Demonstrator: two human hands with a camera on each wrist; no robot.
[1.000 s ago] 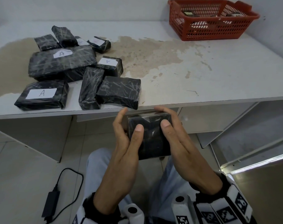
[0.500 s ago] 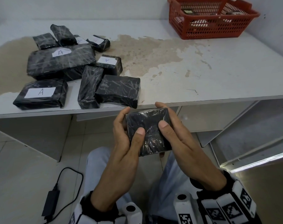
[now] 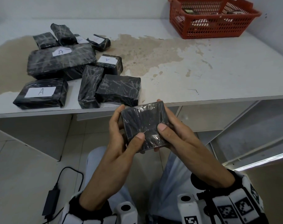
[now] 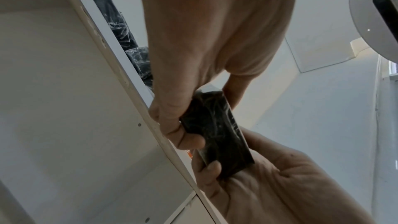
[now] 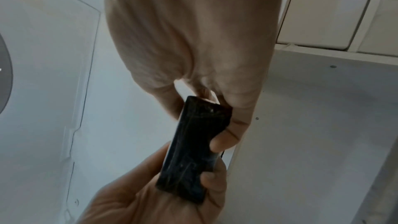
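Note:
A small black plastic-wrapped package is held in front of the table's front edge, above my lap. My left hand grips its left side, thumb on the top face and fingers underneath. My right hand grips the right side the same way. The face turned to me shows no label. In the left wrist view the package shows edge-on between both hands, and the right wrist view shows the package edge-on too.
Several black wrapped packages lie on the left of the stained white table, some with white "A" labels. A red basket with items stands at the far right corner. A black power adapter lies on the floor.
Both hands have lifted the package slightly towards the table edge and turned it a little. The grip of each hand is the same.

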